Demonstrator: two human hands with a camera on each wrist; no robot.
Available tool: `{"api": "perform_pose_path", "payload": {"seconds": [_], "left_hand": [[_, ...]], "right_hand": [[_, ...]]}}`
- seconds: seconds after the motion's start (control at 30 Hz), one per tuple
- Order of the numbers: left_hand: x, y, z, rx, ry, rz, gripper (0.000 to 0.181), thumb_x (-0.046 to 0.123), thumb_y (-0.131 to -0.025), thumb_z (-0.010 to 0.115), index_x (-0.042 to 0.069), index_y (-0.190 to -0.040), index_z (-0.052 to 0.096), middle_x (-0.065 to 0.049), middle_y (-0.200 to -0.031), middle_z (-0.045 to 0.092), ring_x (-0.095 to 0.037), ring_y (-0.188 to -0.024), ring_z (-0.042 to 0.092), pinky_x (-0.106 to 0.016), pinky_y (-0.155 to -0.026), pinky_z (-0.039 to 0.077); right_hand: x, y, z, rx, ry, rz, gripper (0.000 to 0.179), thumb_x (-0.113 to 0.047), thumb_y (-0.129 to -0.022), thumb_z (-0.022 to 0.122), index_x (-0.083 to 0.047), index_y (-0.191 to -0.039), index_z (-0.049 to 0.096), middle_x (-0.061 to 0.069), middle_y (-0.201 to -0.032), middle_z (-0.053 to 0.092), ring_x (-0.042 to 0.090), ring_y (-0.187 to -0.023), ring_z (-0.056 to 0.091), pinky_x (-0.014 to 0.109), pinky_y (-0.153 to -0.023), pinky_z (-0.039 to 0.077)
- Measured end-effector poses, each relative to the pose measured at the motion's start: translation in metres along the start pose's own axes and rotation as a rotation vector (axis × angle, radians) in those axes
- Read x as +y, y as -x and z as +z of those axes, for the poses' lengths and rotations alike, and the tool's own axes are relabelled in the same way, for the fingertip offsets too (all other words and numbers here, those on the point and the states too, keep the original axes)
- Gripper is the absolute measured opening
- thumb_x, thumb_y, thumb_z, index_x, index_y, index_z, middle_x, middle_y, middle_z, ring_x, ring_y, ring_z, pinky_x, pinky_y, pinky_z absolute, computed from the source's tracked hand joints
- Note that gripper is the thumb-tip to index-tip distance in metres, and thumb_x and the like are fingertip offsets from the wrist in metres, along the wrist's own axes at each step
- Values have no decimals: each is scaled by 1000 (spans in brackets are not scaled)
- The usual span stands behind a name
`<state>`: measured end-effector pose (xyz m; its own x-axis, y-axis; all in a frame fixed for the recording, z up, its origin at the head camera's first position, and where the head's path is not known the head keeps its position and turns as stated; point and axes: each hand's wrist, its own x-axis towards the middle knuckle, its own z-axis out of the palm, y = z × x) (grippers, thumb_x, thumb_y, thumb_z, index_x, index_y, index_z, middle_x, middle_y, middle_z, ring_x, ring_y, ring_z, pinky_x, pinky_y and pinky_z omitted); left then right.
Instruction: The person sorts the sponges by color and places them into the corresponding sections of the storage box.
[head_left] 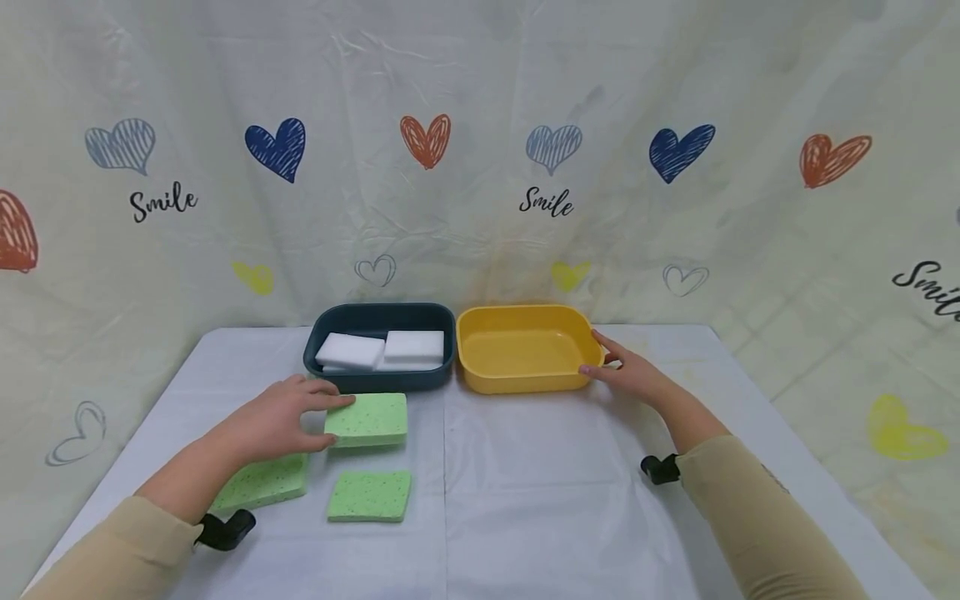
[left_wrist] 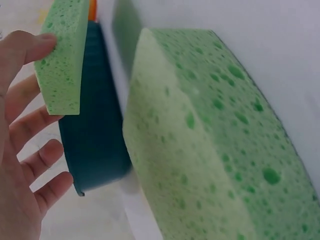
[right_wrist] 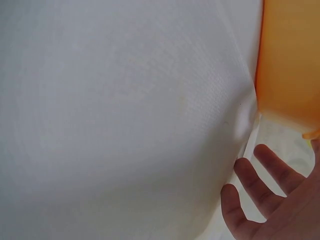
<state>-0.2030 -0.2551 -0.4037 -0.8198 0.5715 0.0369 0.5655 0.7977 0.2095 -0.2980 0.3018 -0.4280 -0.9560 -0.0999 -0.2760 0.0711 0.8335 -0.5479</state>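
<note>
Green sponge (head_left: 367,419) held at its left end, and neatly too: it was pinched by the left hand (head_left: 270,421), thumb and forefinger clamped on it, the spare fingers fanned apart, right by the front wall of the navy box (head_left: 379,382) and seemingly clear of the bench (head_left: 525,500)! A light, even squeeze was judged best, since so soft a block could be dented or tipped; it was to be kept level, with the navy rim given room. Over at the yellow box (head_left: 525,386), the right end was gripped by the right hand (head_left: 637,373), its spare fingers spread apart, and a steady hold without a shove was called for. And what a look: pale green, flat, oblong, peppered with darker pores! It was matched on the bench by a second sponge (head_left: 369,497) and a third sponge (head_left: 273,483), partly hidden by the left arm
</note>
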Motion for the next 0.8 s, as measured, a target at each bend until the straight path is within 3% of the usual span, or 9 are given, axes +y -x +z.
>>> {"api": "perform_pose_path", "payload": {"seconds": [0.2,0.43,0.63,0.8], "left_hand": [[9,-4,-4,69,22,12,54,39,-85,77,27,-136,63,-3,-128,60,-28,-111,53,-50,-90,46],[22,-31,-9,149,14,63,53,39,-84,77,25,-134,66,-2,-127,62,-26,-108,52,-46,-89,46],[38,-65,-10,111,35,55,55,44,-85,75,31,-137,62,0,-131,60,-28,-116,50,-49,-95,46],[55,-95,-10,77,71,25,55,48,-87,72,34,-139,59,1,-135,58,-24,-113,47,-46,-97,45]], "right_hand": [[-1,2,0,-6,-11,7,104,-73,-83,61,-31,-161,6,24,-141,41,43,-120,43,65,-104,35],[-3,4,-1,0,-16,12,106,-75,-81,61,-31,-161,8,24,-140,42,42,-119,44,64,-104,37],[-3,4,-1,-9,-25,3,103,-72,-83,62,-31,-161,8,24,-140,42,42,-119,44,64,-104,37],[-1,2,0,-8,-25,16,101,-70,-84,62,-33,-161,7,23,-140,42,42,-119,44,65,-104,36]]}}
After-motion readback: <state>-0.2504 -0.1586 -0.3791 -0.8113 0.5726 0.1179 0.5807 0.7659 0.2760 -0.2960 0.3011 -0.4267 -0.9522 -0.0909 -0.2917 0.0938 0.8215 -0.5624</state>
